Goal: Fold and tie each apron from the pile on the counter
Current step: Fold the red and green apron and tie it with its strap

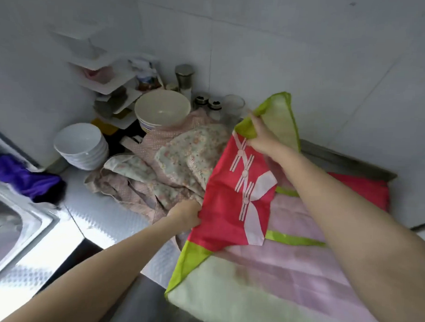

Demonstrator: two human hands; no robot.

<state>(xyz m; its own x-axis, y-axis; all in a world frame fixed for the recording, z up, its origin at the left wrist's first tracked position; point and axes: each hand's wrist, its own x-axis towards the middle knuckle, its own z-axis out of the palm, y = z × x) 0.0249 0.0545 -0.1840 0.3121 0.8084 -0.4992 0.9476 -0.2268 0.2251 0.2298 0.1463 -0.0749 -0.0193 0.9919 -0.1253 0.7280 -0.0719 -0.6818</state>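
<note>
Folding the red apron (226, 185): left hand (186, 215) pinches its near edge, right hand (260, 136) grips the green corner; next, lay it flat toward the worktop's (103, 219) right edge.

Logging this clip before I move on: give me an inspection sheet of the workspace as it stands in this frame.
Surface: metal counter, mostly covered with cloth.
Job's things: red apron with green trim, partly lifted; floral aprons heaped behind it.
Clutter: stacked white bowls, a cream bowl, jars and a corner rack at the back.
Grippers: left hand grips the red apron's edge; right hand pinches its green corner.
Cables: nothing seen.
Surroundings: sink at left, purple cloth, white tiled walls.
</note>
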